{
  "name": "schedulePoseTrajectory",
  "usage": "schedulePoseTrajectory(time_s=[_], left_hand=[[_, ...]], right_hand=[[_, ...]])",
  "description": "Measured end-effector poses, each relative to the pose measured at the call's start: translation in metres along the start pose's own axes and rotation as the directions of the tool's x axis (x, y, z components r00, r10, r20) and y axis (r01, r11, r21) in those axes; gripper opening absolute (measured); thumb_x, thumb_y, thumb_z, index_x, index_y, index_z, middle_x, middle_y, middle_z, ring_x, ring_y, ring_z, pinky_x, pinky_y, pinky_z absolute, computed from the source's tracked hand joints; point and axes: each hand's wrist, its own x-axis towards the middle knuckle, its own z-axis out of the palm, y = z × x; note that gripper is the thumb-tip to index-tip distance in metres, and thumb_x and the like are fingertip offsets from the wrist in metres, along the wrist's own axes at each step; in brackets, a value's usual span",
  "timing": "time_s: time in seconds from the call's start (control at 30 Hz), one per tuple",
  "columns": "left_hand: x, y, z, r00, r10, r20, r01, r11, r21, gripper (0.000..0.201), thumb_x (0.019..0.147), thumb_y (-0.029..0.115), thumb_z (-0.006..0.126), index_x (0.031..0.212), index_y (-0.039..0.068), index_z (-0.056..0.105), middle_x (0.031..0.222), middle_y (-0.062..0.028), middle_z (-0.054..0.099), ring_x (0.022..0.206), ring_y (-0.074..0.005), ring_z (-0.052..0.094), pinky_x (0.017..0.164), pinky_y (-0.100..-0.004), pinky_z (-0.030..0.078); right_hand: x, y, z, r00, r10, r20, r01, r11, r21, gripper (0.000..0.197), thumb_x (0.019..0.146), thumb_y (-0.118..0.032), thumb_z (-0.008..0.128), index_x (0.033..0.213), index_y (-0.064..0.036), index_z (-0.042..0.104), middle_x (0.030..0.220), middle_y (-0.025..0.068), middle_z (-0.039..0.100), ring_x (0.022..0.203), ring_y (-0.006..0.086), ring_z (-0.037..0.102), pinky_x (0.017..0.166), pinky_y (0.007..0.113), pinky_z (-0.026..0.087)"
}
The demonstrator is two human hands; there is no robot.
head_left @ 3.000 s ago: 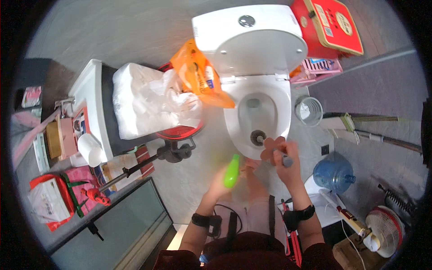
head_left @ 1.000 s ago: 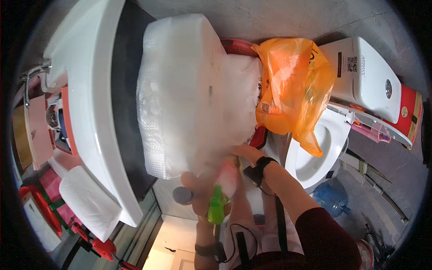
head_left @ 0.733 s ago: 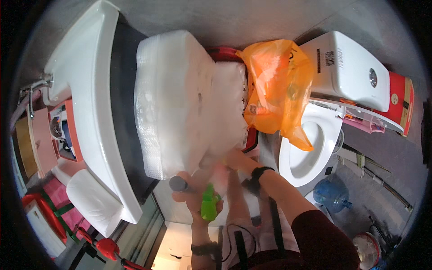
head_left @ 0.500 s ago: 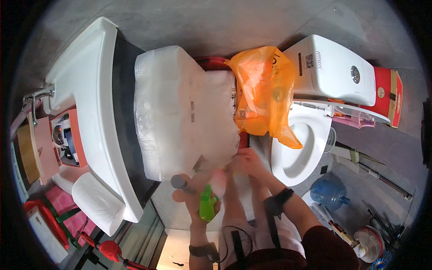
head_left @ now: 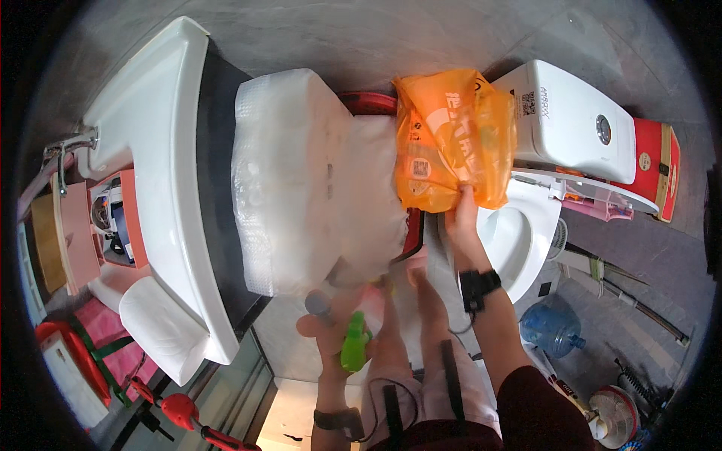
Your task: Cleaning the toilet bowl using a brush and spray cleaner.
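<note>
My left hand (head_left: 335,331) is closed round a spray bottle with a green spray head (head_left: 353,344) and a pinkish body. A grey round cap (head_left: 317,303) and a peach round cap (head_left: 307,325) show at the same hand; what they belong to is hidden. My right hand (head_left: 462,222) grips the lower edge of an orange plastic bag (head_left: 444,143), its fingers partly hidden by the bag. Beside that bag lies a large white plastic-wrapped bundle (head_left: 282,180) with a smaller white package (head_left: 368,188), both over a red-rimmed container (head_left: 367,103).
A white toilet (head_left: 519,248) stands right of the bag, its tank (head_left: 579,124) behind. Along the left runs a white washbasin (head_left: 169,188) with a pink box (head_left: 131,218) and a paper roll (head_left: 162,327). A blue water jug (head_left: 549,327) lies at the lower right.
My right hand has moved up and right from near my legs to the orange bag, whose lower end is now gathered upward. My left hand keeps the spray bottle in about the same place.
</note>
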Motion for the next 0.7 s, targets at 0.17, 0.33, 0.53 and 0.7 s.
schedulePoseTrajectory(time_s=[0.17,0.33,0.53,0.7], left_hand=[[-0.015,0.005,-0.004,0.998,0.063,0.005,-0.062,0.986,-0.152,0.063,0.073,0.028,0.073,0.126,0.008,0.046,0.110,-0.0004,0.057,0.111,-0.0150,0.050,0.100,-0.0324,0.031],[-0.036,0.037,-0.011,0.984,0.176,-0.027,-0.173,0.981,0.091,0.063,0.073,0.025,0.074,0.126,0.007,0.046,0.111,-0.0012,0.058,0.110,-0.0141,0.051,0.099,-0.0305,0.033],[-0.041,0.011,-0.022,0.943,0.291,-0.163,-0.278,0.955,0.099,0.054,0.073,0.025,0.073,0.119,0.007,0.050,0.099,-0.0020,0.059,0.093,-0.0150,0.054,0.084,-0.0301,0.041],[-0.039,0.013,-0.022,0.927,0.362,-0.101,-0.340,0.922,0.186,0.057,0.073,0.025,0.074,0.121,0.008,0.048,0.100,0.0005,0.059,0.103,-0.0142,0.051,0.097,-0.0293,0.033]], right_hand=[[-0.063,-0.085,0.050,0.966,0.120,0.228,-0.122,0.993,-0.008,0.049,0.077,-0.015,0.050,0.125,-0.0033,0.044,0.122,0.0137,0.053,0.113,0.0274,0.053,0.099,0.040,0.041],[-0.131,-0.131,0.084,0.790,0.197,0.581,-0.236,0.972,-0.007,0.045,0.075,-0.011,0.048,0.119,-0.0031,0.047,0.114,0.0113,0.056,0.104,0.0247,0.056,0.091,0.038,0.046],[-0.126,-0.048,0.045,0.741,0.483,0.467,-0.135,0.788,-0.601,0.044,0.076,-0.011,0.048,0.118,-0.0034,0.048,0.108,0.0096,0.056,0.098,0.0228,0.057,0.085,0.036,0.047],[-0.067,0.089,-0.033,0.764,0.610,0.210,-0.407,0.709,-0.576,0.043,0.077,-0.008,0.053,0.119,-0.0038,0.048,0.107,0.0067,0.054,0.097,0.0188,0.054,0.082,0.034,0.046]])
